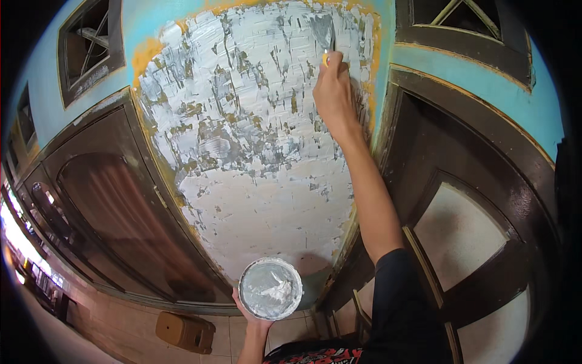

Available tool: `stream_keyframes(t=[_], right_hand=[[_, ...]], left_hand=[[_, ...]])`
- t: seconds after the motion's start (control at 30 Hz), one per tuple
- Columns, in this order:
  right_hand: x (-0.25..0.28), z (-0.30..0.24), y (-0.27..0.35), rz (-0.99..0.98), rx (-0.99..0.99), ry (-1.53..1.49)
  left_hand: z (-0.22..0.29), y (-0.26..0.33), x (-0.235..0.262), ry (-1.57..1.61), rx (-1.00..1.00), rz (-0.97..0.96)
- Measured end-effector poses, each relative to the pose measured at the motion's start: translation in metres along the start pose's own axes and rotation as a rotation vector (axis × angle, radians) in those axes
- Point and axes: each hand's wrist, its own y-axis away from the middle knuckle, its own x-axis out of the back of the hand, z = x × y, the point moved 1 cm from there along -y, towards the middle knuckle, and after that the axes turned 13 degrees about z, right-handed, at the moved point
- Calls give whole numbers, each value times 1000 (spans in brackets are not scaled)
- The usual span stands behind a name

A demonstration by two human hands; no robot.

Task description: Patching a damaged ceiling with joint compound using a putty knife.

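Note:
My right hand [334, 97] is closed around the handle of a putty knife [322, 31], raised high on the wall. Its grey blade lies against the upper right of a large patch of white filler [260, 206]. Streaks of grey and brown show through the patch, mostly in its upper half; lower down the coat looks smoother. Low in front of me, my left hand [257, 318] grips a round tub [245, 290] from beneath and its left side. A lump of white putty [280, 292] sits inside, and the rim is smeared white.
Dark brown doors flank the wall, one left [115, 212] and one right [473, 170]. Turquoise paint [145, 21] and an orange-brown border surround the patch. A brown plastic stool [185, 332] stands on the tiled floor at lower left. Wooden chair backs [424, 267] rise beside my right arm.

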Motion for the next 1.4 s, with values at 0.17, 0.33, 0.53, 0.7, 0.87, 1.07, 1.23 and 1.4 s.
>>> stream_keyframes(t=[0.17,0.33,0.53,0.7,0.87,1.07,1.23,1.4], right_hand=[[24,2,82,-71,-134,-142],[129,-18,189,-416,-1028,-734],[220,-12,260,-809,-1454,-878],[259,-16,262,-986,-1195,-379],[268,-12,255,-1008,-1119,-245],[262,-14,247,-1110,-1073,-179],[252,-16,248,-1053,-978,-255],[249,0,259,-1139,-946,-302]], left_hand=[[9,3,9,75,-8,-45],[19,0,-6,1,-89,-2],[-6,-21,-12,-77,65,58],[-25,-22,-12,-112,151,34],[-31,-16,-12,-111,201,-8],[-32,-14,-6,-220,259,0],[-29,-10,-4,-223,271,-38],[-27,-4,-8,-354,256,-4]])
